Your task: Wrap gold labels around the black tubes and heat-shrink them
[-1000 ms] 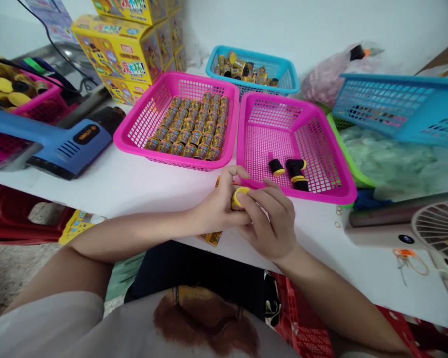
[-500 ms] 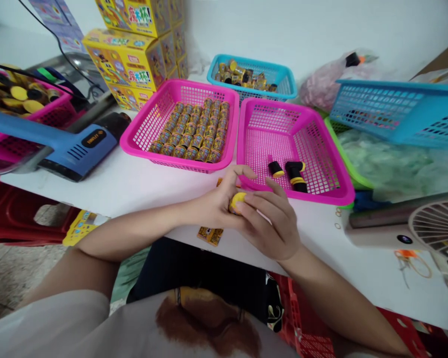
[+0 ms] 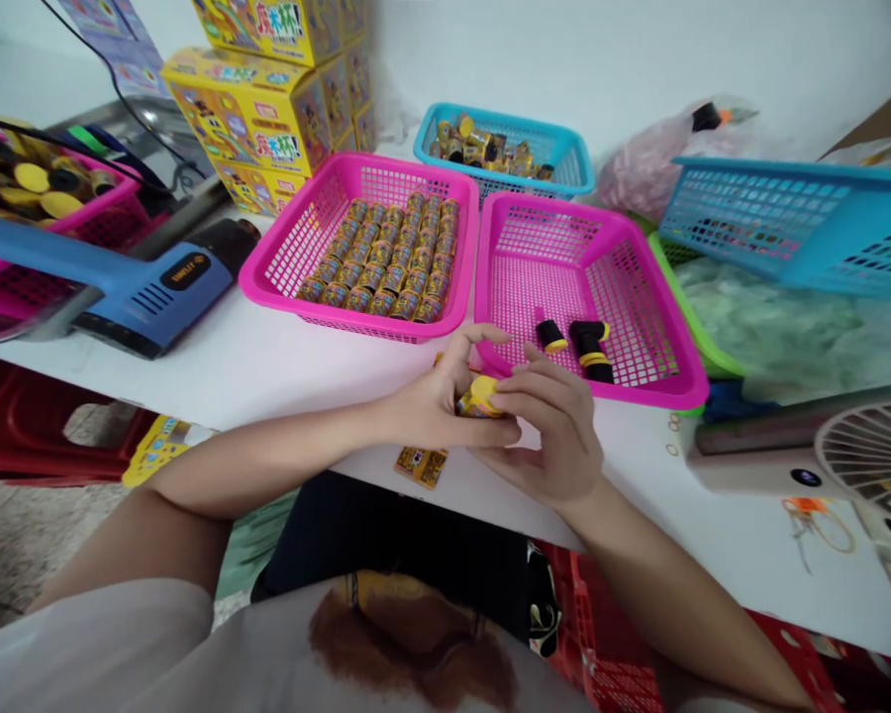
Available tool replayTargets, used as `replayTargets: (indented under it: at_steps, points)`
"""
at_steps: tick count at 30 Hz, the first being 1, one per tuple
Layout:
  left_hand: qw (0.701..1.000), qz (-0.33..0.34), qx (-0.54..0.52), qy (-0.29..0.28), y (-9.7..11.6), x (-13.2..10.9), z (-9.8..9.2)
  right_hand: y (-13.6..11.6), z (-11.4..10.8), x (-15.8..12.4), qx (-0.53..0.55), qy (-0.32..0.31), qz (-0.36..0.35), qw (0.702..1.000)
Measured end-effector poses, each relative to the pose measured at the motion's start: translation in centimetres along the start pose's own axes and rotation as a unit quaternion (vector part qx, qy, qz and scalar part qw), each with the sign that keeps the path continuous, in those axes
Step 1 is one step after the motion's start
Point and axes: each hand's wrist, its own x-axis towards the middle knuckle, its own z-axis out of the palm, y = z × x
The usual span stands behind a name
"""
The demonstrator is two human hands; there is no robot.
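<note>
The left hand [image 3: 435,398] and right hand [image 3: 549,426] curl nearly closed, pinching a small gold cylinder with a yellow cap [image 3: 479,396], long axis tilted, cap up-right, near a magenta plastic mesh basket [image 3: 556,202].

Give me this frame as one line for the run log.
left hand: holds yellow-capped tube | right hand: fingers on same tube | nearby: pink basket with black tubes
</note>
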Motion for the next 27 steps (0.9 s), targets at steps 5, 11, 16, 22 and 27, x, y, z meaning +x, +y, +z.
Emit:
replayTargets:
  at_steps: [5,11,16,22,27]
  points:
    - [0.999,-0.017,-0.011,-0.037,0.8,0.1,-0.4,-0.5,-0.1,0.1,-0.013,-0.021,-0.037,0.999]
    - [1.000,0.008,0.026,-0.010,0.8,-0.1,0.4,-0.7,-0.2,-0.4,0.005,-0.034,-0.065,0.997]
    - [1.000,0.013,0.011,-0.014,0.9,-0.1,0.4,-0.8,-0.3,-0.6,0.058,-0.041,-0.078,0.994]
    - [0.998,-0.004,-0.043,-0.055,0.8,-0.1,0.3,-1.1,-0.8,-0.5,0.076,-0.069,-0.062,0.993]
    - [0.997,0.063,0.032,-0.005,0.0,0.1,0.1,-0.7,-0.7,-0.4,0.052,-0.079,-0.074,0.993]
